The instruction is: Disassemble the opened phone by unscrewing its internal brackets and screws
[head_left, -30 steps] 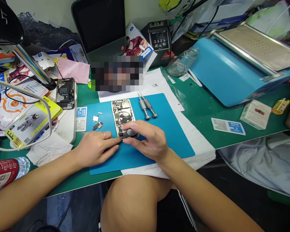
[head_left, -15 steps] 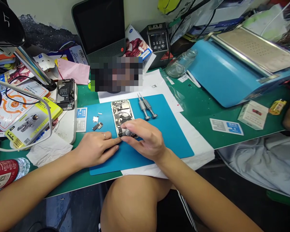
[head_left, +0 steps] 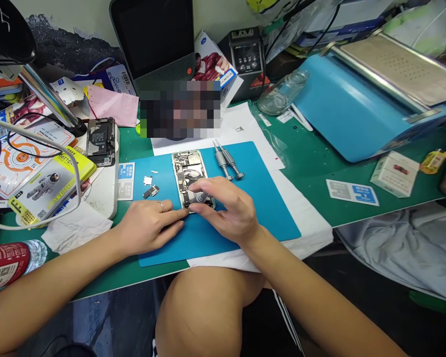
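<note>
An opened phone (head_left: 188, 161) with its inner parts exposed lies on a blue mat (head_left: 245, 213). My left hand (head_left: 148, 223) rests on the mat, fingers stretched out, its index fingertip at the phone's lower edge. Over the lower half of the phone, my right hand (head_left: 226, 206) is curled with thumb and fingers round a small grey screwdriver (head_left: 199, 197). Its tip is hidden. Two more grey screwdrivers (head_left: 228, 161) lie side by side right of the phone. Small loose phone parts (head_left: 151, 191) sit on the mat to the left.
Another opened phone (head_left: 101, 141) lies at the left by battery boxes (head_left: 54, 186) and a white cable. A red can (head_left: 5, 265) stands at the front left. Behind are a dark screen (head_left: 158, 39) and a glass jar (head_left: 282, 94); a blue machine (head_left: 330, 109) stands right.
The view has shifted slightly. Both hands stay at the phone in nearly the same pose, the right one still holding the screwdriver over its lower half.
</note>
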`<control>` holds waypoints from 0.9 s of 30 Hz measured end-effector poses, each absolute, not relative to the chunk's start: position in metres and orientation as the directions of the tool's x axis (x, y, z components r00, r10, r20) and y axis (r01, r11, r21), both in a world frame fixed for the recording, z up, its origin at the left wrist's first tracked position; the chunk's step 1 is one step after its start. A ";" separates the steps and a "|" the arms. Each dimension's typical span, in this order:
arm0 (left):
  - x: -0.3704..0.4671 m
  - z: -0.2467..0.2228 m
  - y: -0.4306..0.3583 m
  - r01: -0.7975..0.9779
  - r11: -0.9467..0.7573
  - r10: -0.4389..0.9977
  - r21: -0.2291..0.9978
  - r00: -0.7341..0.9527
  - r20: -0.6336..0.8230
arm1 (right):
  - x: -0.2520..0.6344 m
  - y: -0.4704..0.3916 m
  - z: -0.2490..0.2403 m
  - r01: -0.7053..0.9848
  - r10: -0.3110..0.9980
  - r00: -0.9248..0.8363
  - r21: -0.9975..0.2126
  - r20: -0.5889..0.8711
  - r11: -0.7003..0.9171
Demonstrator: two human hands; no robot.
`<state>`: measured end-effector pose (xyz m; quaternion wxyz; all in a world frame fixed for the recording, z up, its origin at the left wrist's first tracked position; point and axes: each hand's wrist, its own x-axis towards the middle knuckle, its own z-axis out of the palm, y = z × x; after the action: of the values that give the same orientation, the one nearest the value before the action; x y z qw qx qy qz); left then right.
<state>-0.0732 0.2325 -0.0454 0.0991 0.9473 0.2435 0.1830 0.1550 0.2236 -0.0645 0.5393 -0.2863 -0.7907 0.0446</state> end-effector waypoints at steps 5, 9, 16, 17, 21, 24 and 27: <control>-0.074 -0.045 0.233 0.422 -0.858 0.500 0.293 0.820 0.280 | 0.155 0.220 -0.063 0.410 0.565 -0.230 -0.447 0.793 0.795; -0.074 -0.045 0.233 0.424 -0.861 0.496 0.281 0.822 0.279 | 0.156 0.221 -0.064 0.389 0.535 -0.263 -0.419 0.803 0.820; -0.073 -0.046 0.234 0.413 -0.863 0.491 0.291 0.821 0.291 | 0.156 0.219 -0.063 0.431 0.566 -0.254 -0.432 0.784 0.792; -0.073 -0.046 0.234 0.416 -0.863 0.492 0.287 0.820 0.292 | 0.156 0.219 -0.063 0.426 0.550 -0.262 -0.416 0.793 0.803; -0.073 -0.046 0.233 0.415 -0.863 0.492 0.287 0.819 0.295 | 0.156 0.219 -0.064 0.420 0.535 -0.257 -0.406 0.804 0.812; -0.073 -0.046 0.233 0.415 -0.861 0.494 0.295 0.820 0.288 | 0.156 0.219 -0.063 0.429 0.567 -0.248 -0.436 0.785 0.791; -0.073 -0.046 0.233 0.416 -0.862 0.493 0.289 0.820 0.289 | 0.156 0.218 -0.063 0.430 0.542 -0.272 -0.403 0.796 0.808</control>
<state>-0.0732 0.2332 -0.0463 0.1071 0.9480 0.2398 0.1796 0.1559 0.2182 -0.0631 0.5204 -0.3053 -0.7957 0.0535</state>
